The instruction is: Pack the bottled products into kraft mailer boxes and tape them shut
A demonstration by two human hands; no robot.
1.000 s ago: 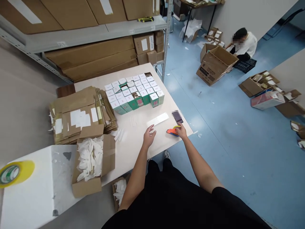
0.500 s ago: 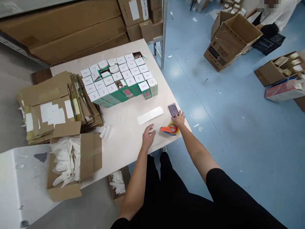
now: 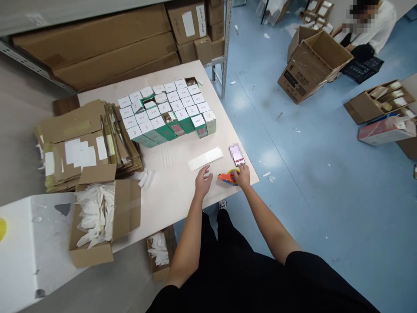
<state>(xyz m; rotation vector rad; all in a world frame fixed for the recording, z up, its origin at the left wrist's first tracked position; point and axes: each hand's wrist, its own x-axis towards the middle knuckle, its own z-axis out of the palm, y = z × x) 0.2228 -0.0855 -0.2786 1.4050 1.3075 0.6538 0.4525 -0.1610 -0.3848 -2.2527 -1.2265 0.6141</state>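
My left hand (image 3: 203, 182) is over the near part of the table (image 3: 156, 202), loosely curled with fingers apart and nothing in it. Just beyond it lies a white folded card or strip (image 3: 206, 158). My right hand (image 3: 243, 176) is at the lower end of a smartphone (image 3: 239, 157), fingers apart. Whether a fingertip presses the phone's lit screen I cannot tell. Partly beneath that hand is an orange tape dispenser (image 3: 225, 177) with yellow and blue parts. Rows of white-topped green boxes (image 3: 166, 106) stand farther back; a few have open tops.
Flattened cardboard boxes (image 3: 78, 126) are stacked at the table's left. A carton (image 3: 127, 208) of white plastic bags or wrapping stands in front of them. Behind is a metal shelf (image 3: 224, 52) with cartons. Across the blue floor, a person (image 3: 382, 30) bends near an open carton (image 3: 302, 74).
The phone's screen has gone from dark to lit. My right hand has drawn back slightly toward me, over the tape dispenser. The left hand has hardly moved.
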